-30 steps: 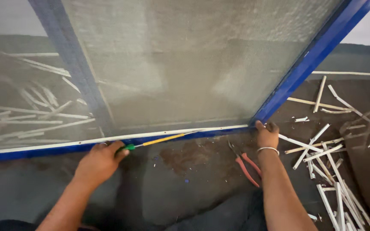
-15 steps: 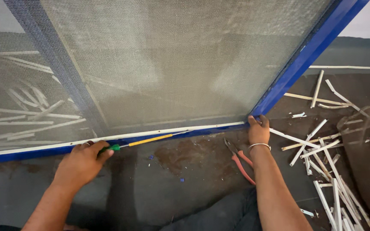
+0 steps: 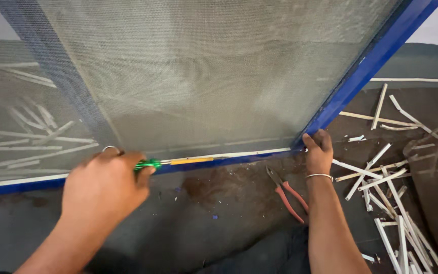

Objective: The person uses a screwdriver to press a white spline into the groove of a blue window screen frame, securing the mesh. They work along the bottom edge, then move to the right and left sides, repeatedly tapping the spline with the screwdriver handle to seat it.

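My grips on the blue frame (image 3: 259,157).
Left hand (image 3: 102,190) holding screwdriver (image 3: 178,162) along frame's bottom edge; right hand (image 3: 319,152) pinching frame's corner; pliers (image 3: 287,193) below.

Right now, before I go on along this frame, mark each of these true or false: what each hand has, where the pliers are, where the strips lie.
1. The left hand grips a green-handled screwdriver. True.
2. The right hand holds the pliers. False: they lie on the floor; the hand is at the blue frame corner.
3. The white strips are scattered on the floor. True.
4. The frame holds glass. False: it holds mesh.
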